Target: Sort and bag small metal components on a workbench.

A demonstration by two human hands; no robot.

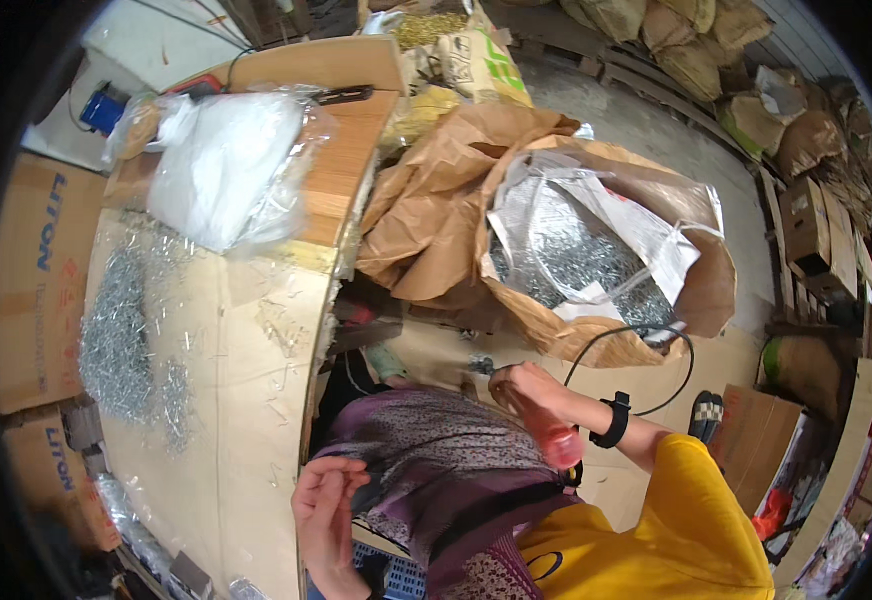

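By the table's right edge, my left hand (326, 505) is raised with its fingers loosely bent and a little apart; nothing shows in it. My right hand (526, 388) is in front of the purple patterned apron (436, 440), its fingers curled in. What they close on is mostly hidden. Below that hand shows a reddish, see-through rounded piece (560, 448), perhaps a handle. Small grey metal pieces (481, 364) appear just beyond the fingertips. A heap of thin silvery metal pins (116, 335) lies on the table (256, 400), left of my left hand.
A large brown paper sack (446, 190) with a white liner holds many silvery metal pieces (596, 265). A black cable (691, 360) loops near my right wrist. Clear bags of white material (226, 170) lie at the table's far end. Cardboard boxes (46, 280) stand at left.
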